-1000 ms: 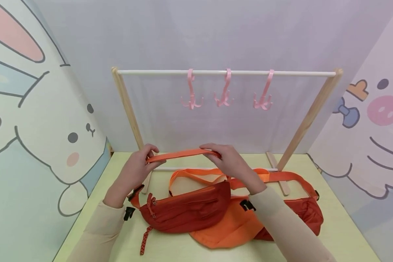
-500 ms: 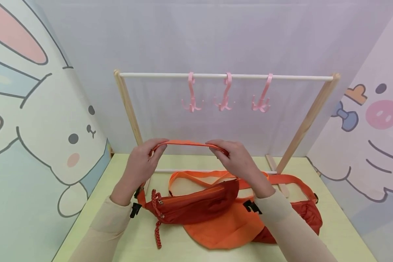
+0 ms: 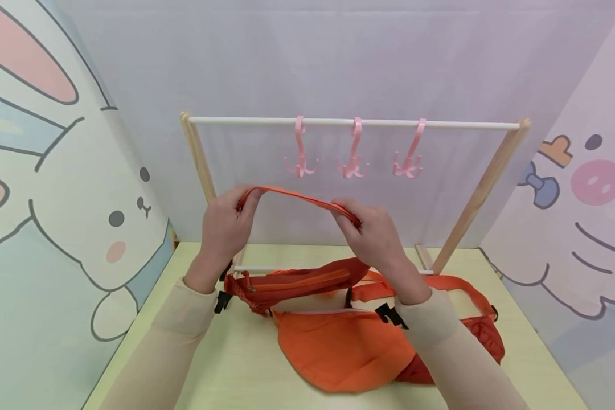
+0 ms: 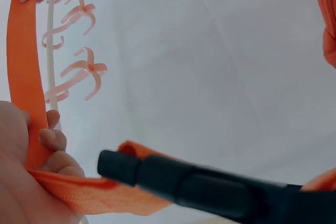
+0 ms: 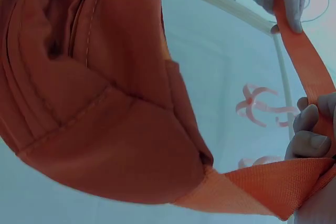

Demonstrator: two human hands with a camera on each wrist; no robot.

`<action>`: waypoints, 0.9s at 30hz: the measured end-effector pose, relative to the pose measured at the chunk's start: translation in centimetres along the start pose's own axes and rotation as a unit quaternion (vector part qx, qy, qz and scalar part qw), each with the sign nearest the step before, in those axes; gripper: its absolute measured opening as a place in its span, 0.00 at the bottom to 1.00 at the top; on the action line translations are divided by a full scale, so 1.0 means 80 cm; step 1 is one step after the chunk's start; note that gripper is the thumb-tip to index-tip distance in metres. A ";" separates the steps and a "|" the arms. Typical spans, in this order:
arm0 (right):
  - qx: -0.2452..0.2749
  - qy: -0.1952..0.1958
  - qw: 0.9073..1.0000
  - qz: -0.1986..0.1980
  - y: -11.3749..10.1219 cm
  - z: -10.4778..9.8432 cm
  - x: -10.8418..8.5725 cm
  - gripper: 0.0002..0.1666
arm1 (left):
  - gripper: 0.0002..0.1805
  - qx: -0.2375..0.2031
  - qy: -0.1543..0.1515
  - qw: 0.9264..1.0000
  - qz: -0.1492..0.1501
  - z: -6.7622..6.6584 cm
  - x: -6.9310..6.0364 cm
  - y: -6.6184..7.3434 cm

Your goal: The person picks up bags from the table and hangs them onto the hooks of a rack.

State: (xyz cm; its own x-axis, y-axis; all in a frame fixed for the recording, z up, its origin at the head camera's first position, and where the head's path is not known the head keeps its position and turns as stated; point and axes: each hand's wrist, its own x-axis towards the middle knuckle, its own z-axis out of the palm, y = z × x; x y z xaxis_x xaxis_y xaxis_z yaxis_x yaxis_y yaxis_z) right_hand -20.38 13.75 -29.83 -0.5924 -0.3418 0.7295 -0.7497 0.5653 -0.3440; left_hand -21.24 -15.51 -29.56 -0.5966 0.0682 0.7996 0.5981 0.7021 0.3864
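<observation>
An orange strap (image 3: pixel 298 195) is stretched in a low arch between both hands. My left hand (image 3: pixel 228 228) grips its left end, thumb on the near side; my right hand (image 3: pixel 376 236) pinches the right end. From this strap hangs a dark red waist bag (image 3: pixel 297 290), tilted, with a zipper along its top; the right wrist view shows its side panel (image 5: pixel 105 145) close up. A black buckle (image 4: pixel 210 187) fills the lower part of the left wrist view. Pink multi-prong hooks, a left (image 3: pixel 300 154), a middle (image 3: pixel 354 151) and a right one (image 3: pixel 410 154), stand beyond the hands.
The hooks hang from a white rail (image 3: pixel 236 121) on wooden posts (image 3: pixel 482 196). An orange bag (image 3: pixel 343 347) and another red bag (image 3: pixel 484 336) with a looped strap lie on the pale table (image 3: pixel 236 364). Printed cartoon walls flank both sides.
Both hands have risen and moved toward the rail with the strap. The red waist bag has lifted and swung away from the orange bag, showing more of it.
</observation>
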 end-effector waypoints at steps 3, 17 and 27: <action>-0.011 0.019 1.000 -0.003 -0.006 -0.001 0.008 0.11 | 0.15 -0.007 0.010 1.000 0.001 0.003 0.014 0.000; -0.054 0.068 0.996 0.009 -0.028 -0.001 0.052 0.10 | 0.22 -0.011 0.031 0.999 -0.040 0.016 0.069 -0.009; -0.069 0.080 0.994 0.013 -0.029 0.008 0.074 0.11 | 0.24 0.009 0.002 0.996 -0.084 0.031 0.103 -0.019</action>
State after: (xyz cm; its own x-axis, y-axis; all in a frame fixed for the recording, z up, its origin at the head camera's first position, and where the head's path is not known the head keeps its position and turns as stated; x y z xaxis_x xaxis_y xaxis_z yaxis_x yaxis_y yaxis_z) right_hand -22.35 9.97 -25.08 -0.5490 -0.2077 0.8096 -0.6800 0.6743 -0.2881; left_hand -28.40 -14.23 -24.70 -0.6845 -0.0543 0.7270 0.4805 0.7163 0.5060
